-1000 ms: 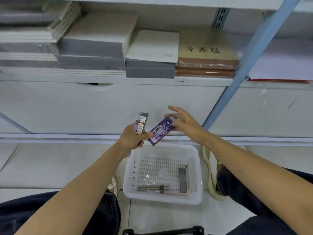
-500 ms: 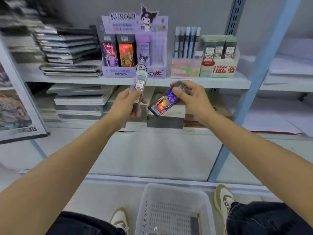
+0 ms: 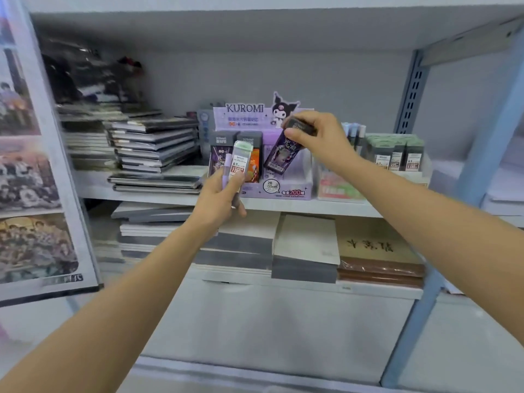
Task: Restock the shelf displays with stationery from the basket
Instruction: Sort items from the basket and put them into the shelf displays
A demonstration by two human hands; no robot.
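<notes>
Purple and glossy, a slim lead case (image 3: 279,156) hung tilted from the right hand (image 3: 320,137), whose thumb and fingers pinched its dark cap, the lower end dipping into the open right part of the Kuromi display box (image 3: 295,191) on the middle shelf (image 3: 170,197). Two cases of the same kind stood upright in the box's left part, partly hidden. Nearer and to the left, the left hand (image 3: 224,197) gripped a green-capped lead case (image 3: 241,160) upright, with a pale lilac case (image 3: 226,167) pressed against its left side. Right of the box sat a green display (image 3: 397,156) of similar green-capped cases. Stacked notebooks (image 3: 153,146) lay at the far left of the shelf, blurred.
</notes>
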